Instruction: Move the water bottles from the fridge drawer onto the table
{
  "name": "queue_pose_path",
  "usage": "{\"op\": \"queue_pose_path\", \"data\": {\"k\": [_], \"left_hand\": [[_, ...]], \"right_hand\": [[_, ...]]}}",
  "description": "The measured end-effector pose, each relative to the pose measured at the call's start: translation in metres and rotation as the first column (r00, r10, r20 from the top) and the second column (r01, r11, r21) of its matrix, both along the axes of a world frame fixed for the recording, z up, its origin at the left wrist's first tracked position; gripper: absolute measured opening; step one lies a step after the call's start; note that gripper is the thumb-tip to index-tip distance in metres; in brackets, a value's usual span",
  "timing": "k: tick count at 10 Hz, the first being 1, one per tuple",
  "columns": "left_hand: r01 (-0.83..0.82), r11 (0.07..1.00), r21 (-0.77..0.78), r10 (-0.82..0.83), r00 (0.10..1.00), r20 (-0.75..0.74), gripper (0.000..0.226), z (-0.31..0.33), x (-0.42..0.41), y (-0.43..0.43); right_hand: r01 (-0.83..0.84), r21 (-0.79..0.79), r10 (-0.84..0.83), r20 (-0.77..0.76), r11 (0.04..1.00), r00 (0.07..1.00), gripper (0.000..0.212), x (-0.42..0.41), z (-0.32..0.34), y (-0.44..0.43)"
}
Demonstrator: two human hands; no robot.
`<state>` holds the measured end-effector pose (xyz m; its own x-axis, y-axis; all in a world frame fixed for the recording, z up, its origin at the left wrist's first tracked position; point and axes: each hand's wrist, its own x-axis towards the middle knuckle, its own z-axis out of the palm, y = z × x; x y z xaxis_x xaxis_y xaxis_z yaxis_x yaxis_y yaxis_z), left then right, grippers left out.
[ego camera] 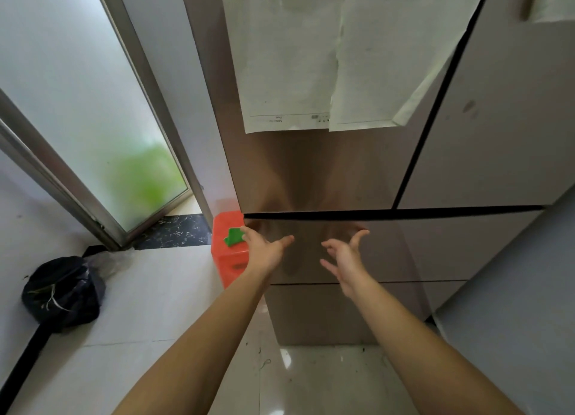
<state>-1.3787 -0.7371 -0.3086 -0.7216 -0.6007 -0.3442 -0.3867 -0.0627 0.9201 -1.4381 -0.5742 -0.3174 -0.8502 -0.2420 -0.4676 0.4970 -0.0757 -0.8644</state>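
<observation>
L hand point(266, 249) & R hand point(345, 259) spread, empty, before fridge drawer point(441, 243). Papers point(289, 72) at 12 o'clock; print unreadable.

A black bag point(62, 293) lies left of an orange box point(228, 228); 2 paper sheets point(289, 66) hang above.

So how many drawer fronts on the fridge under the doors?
2. The upper drawer lies just under the doors, left hand and right hand near its top edge; the lower drawer is directly beneath it. Both shut.
</observation>
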Motion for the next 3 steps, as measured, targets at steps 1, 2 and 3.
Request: {"op": "queue_pose_path", "data": {"k": [1,2,3], "left_hand": [[0.016,1.000,0.007,-0.016,1.000,-0.005,0.130,0.005,0.007,-0.004],[0.072,0.960,-0.272,-0.069,0.997,0.020,0.099,0.015,0.016,-0.004],[0.038,0.728,-0.685,0.001,0.998,0.056,0.071,0.031,0.026,0.008]], "right_hand": [[-0.077,0.040,0.078,-0.011,0.996,0.997,0.116,-0.003,-0.004,0.008],[-0.150,0.140,0.160,-0.063,0.979,0.985,0.103,-0.003,0.008,0.024],[-0.032,0.253,0.126,-0.366,0.967,0.922,0.052,-0.006,0.038,0.046]]}}
